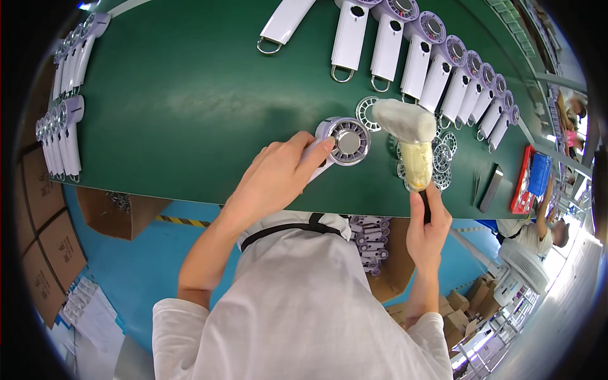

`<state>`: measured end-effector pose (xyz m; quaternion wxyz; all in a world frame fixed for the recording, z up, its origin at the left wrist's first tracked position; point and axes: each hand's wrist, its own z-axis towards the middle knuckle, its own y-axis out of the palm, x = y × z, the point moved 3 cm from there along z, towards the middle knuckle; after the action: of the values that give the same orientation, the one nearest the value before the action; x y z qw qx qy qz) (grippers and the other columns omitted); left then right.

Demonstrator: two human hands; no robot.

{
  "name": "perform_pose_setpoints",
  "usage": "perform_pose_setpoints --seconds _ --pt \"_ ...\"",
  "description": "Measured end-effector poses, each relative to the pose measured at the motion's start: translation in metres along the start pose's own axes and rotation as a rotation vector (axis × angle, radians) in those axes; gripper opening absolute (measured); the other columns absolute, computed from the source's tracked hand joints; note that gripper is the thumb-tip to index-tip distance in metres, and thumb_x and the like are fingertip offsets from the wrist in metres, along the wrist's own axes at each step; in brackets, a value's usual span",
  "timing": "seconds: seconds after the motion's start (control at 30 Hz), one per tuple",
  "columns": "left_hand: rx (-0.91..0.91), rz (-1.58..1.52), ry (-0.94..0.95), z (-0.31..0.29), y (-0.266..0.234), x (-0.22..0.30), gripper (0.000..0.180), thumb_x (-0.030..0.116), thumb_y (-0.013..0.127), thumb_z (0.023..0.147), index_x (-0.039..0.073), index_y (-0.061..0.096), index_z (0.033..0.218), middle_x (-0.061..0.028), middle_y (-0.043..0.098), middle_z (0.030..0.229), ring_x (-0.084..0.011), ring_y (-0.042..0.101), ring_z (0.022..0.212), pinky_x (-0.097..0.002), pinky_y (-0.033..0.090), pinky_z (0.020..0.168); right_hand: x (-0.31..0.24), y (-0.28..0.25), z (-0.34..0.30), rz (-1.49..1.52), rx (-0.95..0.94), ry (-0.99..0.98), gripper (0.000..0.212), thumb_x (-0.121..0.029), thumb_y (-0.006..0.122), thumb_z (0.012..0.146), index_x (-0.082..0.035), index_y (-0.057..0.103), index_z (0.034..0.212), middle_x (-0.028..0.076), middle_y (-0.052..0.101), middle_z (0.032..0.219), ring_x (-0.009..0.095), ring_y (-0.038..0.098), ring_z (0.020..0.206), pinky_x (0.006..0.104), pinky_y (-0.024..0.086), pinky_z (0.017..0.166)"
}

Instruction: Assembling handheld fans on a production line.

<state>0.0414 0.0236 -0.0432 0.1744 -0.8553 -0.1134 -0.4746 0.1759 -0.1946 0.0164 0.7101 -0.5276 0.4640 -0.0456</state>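
On the green tabletop, my left hand [280,166] is closed round the handle of a white and purple handheld fan [348,144]. Its round head faces up with a silver ring and a disc in the centre. My right hand [428,223] grips the dark handle of a mallet [404,120], whose head is wrapped in white cloth and whose neck is bound in yellowish material. The mallet's head is to the right of the fan, apart from it. A loose silver slotted ring [367,114] lies just behind the fan, and several more rings [443,154] lie beside the mallet, partly hidden by it.
A row of white fans [385,50] spans the table's back and right; more fans [63,136] stand at the far left. Tweezers [477,188], a dark bar [491,188] and red and blue bins [538,174] are at the right. Cartons [397,266] are below the edge.
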Motion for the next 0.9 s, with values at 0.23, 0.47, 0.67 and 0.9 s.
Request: perform_pose_setpoints --seconds 0.23,0.47,0.67,0.9 --pt "-0.023 0.034 -0.063 0.000 -0.001 0.005 0.049 0.043 0.049 0.102 -0.004 0.061 0.092 -0.0218 0.064 0.072 -0.0393 0.062 0.066 -0.0442 0.047 0.064 0.005 -0.003 -0.020 -0.039 -0.017 0.041 0.031 -0.004 0.061 0.096 0.005 0.061 0.126 0.020 0.071 0.101 0.026 0.071 0.085 0.0310 0.054 0.075" --pt "-0.009 0.029 -0.020 0.000 -0.001 0.009 0.047 0.040 0.049 0.102 -0.004 0.061 0.093 -0.0209 0.065 0.072 -0.0364 0.064 0.062 -0.0427 0.048 0.062 0.009 0.008 -0.025 -0.048 0.020 -0.068 0.032 -0.002 0.061 0.094 0.004 0.059 0.126 0.018 0.069 0.094 0.027 0.066 0.069 0.0303 0.053 0.064" --pt "-0.010 0.030 0.000 -0.001 -0.001 0.007 0.045 0.039 0.050 0.102 -0.004 0.061 0.093 -0.0196 0.065 0.071 -0.0316 0.064 0.057 -0.0402 0.049 0.059 0.004 0.002 -0.035 -0.033 0.045 0.055 0.028 -0.004 0.058 0.096 0.005 0.060 0.123 0.019 0.071 0.097 0.026 0.067 0.074 0.0309 0.051 0.070" --pt "-0.029 -0.023 -0.057 -0.002 -0.002 0.008 0.046 0.040 0.050 0.101 -0.004 0.062 0.096 -0.0173 0.065 0.070 -0.0275 0.063 0.055 -0.0379 0.050 0.057 0.002 0.006 -0.033 -0.020 0.108 0.015 0.024 -0.005 0.057 0.097 0.005 0.061 0.119 0.014 0.068 0.085 0.019 0.059 0.066 0.0289 0.047 0.063"
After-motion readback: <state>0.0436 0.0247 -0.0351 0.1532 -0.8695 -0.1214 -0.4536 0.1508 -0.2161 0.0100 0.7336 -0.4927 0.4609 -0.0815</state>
